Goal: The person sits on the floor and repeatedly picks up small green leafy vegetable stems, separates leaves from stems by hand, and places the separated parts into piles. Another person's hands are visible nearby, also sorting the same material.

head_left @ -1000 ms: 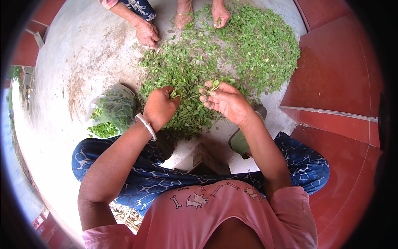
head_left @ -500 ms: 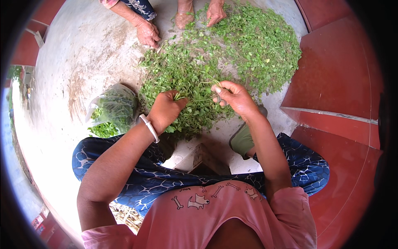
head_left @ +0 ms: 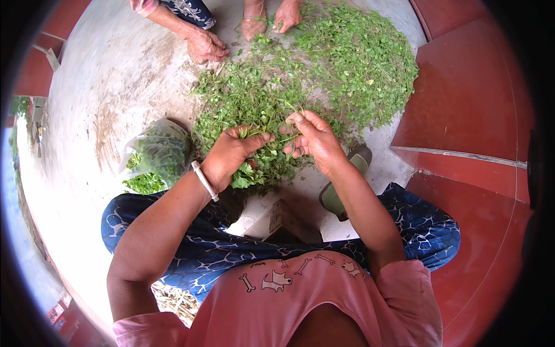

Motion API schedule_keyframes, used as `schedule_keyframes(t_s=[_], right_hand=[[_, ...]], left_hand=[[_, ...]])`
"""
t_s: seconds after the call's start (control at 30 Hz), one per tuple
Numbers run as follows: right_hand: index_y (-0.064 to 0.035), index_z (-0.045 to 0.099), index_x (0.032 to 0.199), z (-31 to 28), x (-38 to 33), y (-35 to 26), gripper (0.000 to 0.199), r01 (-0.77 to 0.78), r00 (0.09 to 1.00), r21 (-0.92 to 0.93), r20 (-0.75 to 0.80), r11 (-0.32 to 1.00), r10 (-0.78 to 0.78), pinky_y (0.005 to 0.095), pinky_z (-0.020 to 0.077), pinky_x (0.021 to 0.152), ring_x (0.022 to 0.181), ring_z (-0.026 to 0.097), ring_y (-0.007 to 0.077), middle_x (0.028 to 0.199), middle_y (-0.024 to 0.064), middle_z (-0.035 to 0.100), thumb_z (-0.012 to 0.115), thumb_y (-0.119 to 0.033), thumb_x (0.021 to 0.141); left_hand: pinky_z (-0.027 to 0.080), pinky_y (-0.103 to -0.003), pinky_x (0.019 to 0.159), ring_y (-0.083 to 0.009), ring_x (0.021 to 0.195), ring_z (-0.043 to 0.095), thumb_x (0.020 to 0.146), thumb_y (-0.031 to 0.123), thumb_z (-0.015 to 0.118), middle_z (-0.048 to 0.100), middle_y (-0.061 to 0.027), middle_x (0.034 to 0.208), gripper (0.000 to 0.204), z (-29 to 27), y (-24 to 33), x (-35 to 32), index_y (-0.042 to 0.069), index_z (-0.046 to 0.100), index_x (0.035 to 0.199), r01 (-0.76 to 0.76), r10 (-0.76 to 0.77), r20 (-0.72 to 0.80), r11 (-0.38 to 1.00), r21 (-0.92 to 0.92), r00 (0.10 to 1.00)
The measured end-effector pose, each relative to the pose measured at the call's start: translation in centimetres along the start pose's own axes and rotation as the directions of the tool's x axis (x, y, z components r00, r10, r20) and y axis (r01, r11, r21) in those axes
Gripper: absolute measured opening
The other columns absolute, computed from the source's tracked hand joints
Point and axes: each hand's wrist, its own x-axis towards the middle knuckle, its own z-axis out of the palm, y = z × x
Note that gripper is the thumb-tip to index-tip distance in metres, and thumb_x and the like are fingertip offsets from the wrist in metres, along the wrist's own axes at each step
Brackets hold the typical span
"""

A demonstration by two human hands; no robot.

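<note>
Over a spread pile of leafy green herbs [head_left: 364,75] on the ground, my left hand [head_left: 228,156] is closed around a small bunch of herb stems [head_left: 250,132], with leaves hanging below its fingers. Close to its right, my right hand [head_left: 317,139] pinches a thin green herb stem [head_left: 295,108] between thumb and forefinger, its other fingers curled loosely. The two hands are a short gap apart. To the left of my left wrist stands a clear plastic bag [head_left: 165,144] filled with the same kind of greens.
Across the pile, another person's hands, one on the left [head_left: 205,46] and one on the right [head_left: 287,15], work at its far edge beside a foot [head_left: 253,26]. Red panels [head_left: 462,87] border the right side. My green shoe [head_left: 332,199] is by the pile.
My hands have come closer together, the right one moving slightly left. Leaves now show beneath my left hand. The other person's right-side hand has shifted a little left.
</note>
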Motion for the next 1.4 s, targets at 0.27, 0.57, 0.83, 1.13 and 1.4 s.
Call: schedule_keyframes(t_s=[0.27, 0.57, 0.83, 1.13, 1.4], right_hand=[[-0.0067, 0.048, 0.113, 0.3, -0.4, 1.5, 0.030, -0.161, 0.953, 0.244, 0.292, 0.956, 0.086, 0.0265, 0.0483, 0.050, 0.063, 0.063, 0.0163, 0.096, 0.0032, 0.054, 0.051, -0.030, 0.094], [-0.0097, 0.057, 0.105, 0.8, -0.6, 2.0, 0.023, -0.140, 0.939, 0.158, 0.334, 0.977, 0.081, 0.0205, 0.0442, 0.054, 0.060, 0.056, 0.0080, 0.085, -0.0037, 0.053, 0.057, -0.028, 0.090], [-0.0103, 0.058, 0.100, 0.5, -0.8, 0.6, 0.020, -0.049, 0.939, -0.198, 0.325, 0.979, 0.113, 0.0187, 0.0395, 0.054, 0.063, 0.053, 0.0052, 0.084, -0.0025, 0.059, 0.057, -0.027, 0.090], [-0.0065, 0.056, 0.097, -0.1, -0.4, 0.9, 0.021, -0.065, 0.943, -0.318, 0.291, 0.946, 0.163, 0.0215, 0.0398, 0.049, 0.059, 0.054, 0.0064, 0.085, 0.0002, 0.060, 0.050, -0.027, 0.094], [-0.0048, 0.056, 0.098, -0.1, -0.6, 0.6, 0.021, -0.033, 0.930, -0.326, 0.336, 0.945, 0.148, 0.0218, 0.0408, 0.049, 0.059, 0.055, 0.0070, 0.083, 0.0005, 0.060, 0.049, -0.024, 0.094]], left_hand=[[0.044, -0.026, 0.060, -0.0090, 0.081, 0.055, 0.083, 0.031, 0.069, 0.064, 0.0032, 0.093, 0.026, 0.1, 0.6, -0.4, 0.012, 0.064, 0.100, -0.009, 0.010, 0.039, 1.000, -0.016, 0.999], [0.045, -0.023, 0.058, -0.0052, 0.073, 0.053, 0.085, 0.026, 0.067, 0.063, 0.0041, 0.086, 0.023, -0.2, -0.3, 0.3, 0.011, 0.063, 0.102, -0.052, 0.050, 0.028, 0.995, 0.086, 0.998], [0.043, -0.024, 0.055, -0.0067, 0.062, 0.050, 0.085, 0.020, 0.067, 0.061, 0.0001, 0.073, 0.022, -0.6, -1.2, 1.1, 0.002, 0.064, 0.097, -0.276, 0.299, -0.027, 0.907, 0.317, 0.954], [0.050, -0.029, 0.072, -0.0199, 0.078, 0.065, 0.084, 0.012, 0.064, 0.066, -0.0148, 0.093, 0.023, 0.0, 0.8, 0.1, 0.002, 0.062, 0.105, -0.501, 0.650, 0.138, 0.415, 0.760, 0.747], [0.052, -0.036, 0.076, -0.0338, 0.088, 0.064, 0.082, 0.004, 0.059, 0.062, -0.0180, 0.108, 0.036, -0.6, -0.2, 0.3, 0.004, 0.055, 0.118, -0.489, 0.393, 0.344, 0.370, 0.790, 0.853]])
